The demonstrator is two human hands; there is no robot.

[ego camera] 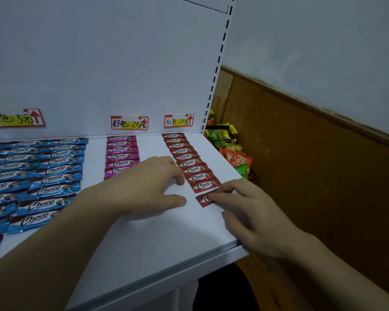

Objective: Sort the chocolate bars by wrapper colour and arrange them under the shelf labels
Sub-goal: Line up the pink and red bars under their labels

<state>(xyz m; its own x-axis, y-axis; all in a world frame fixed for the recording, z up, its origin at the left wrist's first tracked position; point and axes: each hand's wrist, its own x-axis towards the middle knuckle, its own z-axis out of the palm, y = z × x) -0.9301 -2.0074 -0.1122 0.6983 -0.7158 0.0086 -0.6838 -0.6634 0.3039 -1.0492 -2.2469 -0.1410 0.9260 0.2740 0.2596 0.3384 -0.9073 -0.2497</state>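
A column of red bars (189,163) runs down the white shelf (157,234) under the red label (179,120). Its nearest red bar (203,200) lies slightly apart from the column, and the fingertips of my right hand (249,212) rest on it. My left hand (148,187) hovers between the red column and the pink bars (121,153), fingers loosely bent, holding nothing; it hides the lowest pink bars. The pink label (129,123) hangs above them. Two columns of blue bars (38,176) fill the left under the blue label (14,118).
The shelf's front edge (189,265) runs diagonally below my hands. Right of the shelf upright (213,86), a rack of green, yellow and orange snack packets (231,149) stands against a brown wall panel (312,164).
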